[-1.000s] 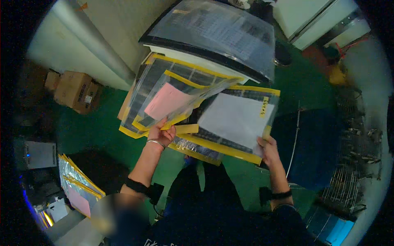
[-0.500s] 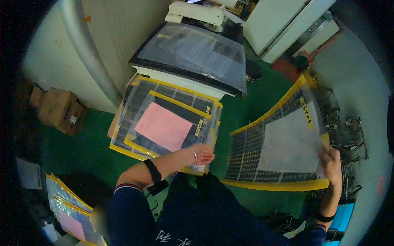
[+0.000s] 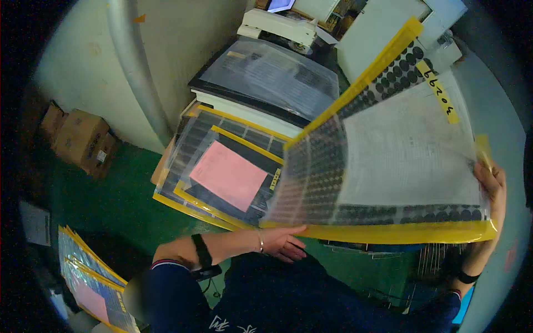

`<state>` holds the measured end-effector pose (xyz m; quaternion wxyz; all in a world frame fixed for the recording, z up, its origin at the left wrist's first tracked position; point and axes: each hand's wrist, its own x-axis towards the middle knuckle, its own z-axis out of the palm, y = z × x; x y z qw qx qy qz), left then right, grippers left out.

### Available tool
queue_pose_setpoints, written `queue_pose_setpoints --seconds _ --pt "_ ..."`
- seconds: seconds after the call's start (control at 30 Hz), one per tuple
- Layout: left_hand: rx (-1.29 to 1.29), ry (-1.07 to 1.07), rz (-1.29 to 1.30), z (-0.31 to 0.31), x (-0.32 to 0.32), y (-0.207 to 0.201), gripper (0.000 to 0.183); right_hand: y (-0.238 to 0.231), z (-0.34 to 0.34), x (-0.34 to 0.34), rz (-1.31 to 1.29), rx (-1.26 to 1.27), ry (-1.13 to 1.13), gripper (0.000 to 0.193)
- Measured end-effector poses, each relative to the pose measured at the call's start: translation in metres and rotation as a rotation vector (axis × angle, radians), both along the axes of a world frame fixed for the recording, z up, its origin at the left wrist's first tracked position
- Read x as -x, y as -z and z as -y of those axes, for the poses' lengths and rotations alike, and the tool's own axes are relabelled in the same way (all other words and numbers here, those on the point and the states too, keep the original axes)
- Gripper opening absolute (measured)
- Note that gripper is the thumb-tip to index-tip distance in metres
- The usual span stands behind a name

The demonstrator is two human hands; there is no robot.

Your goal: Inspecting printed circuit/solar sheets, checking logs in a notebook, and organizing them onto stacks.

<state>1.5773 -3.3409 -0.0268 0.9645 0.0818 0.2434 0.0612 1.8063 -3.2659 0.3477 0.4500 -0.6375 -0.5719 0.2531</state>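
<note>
My right hand (image 3: 491, 180) grips the right edge of a large clear plastic sheet (image 3: 305, 188) with yellow-taped edges. Rows of black dots show through it, along with a white paper (image 3: 405, 150) and a yellow label with handwriting. The sheet is held tilted, its left part overlapping a stack of similar yellow-edged sheets (image 3: 222, 133). A pink paper (image 3: 229, 175) lies on that stack. My left hand (image 3: 283, 244) is open at the sheet's lower yellow edge, fingers apart; its thumb is at the edge, and whether it touches is unclear.
Behind the stack stands a white machine with a dark-edged flat top (image 3: 272, 72) under clear film. Cardboard boxes (image 3: 80, 139) sit by the wall at left, near a grey pipe (image 3: 133, 66). More yellow-edged sheets (image 3: 89, 272) lean at lower left. Wire racks (image 3: 430, 261) are at right.
The sheet in my right hand has been raised and swung left over the stack's right side. My left hand has moved down off the stack to the sheet's lower edge.
</note>
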Motion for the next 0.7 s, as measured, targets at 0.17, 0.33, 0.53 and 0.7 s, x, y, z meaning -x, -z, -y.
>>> queue_pose_setpoints --seconds 0.17,0.33,0.53,0.7 --pt "-0.14 -0.414 0.396 0.016 0.047 -0.007 0.053 0.105 -0.073 -0.064 0.686 0.112 -0.054 0.024" --pt "0.016 -0.82 0.157 0.021 0.058 0.005 0.046 0.318 -0.044 0.004 -0.343 0.609 -0.397 0.011" --pt "0.535 -1.035 -0.596 0.021 0.077 0.204 0.022 0.378 -0.067 0.048 0.067 1.136 -0.925 0.046" --pt "0.583 -0.994 -0.429 0.039 0.097 0.242 0.008 0.409 -0.218 0.0 -0.34 0.79 -0.637 0.034"
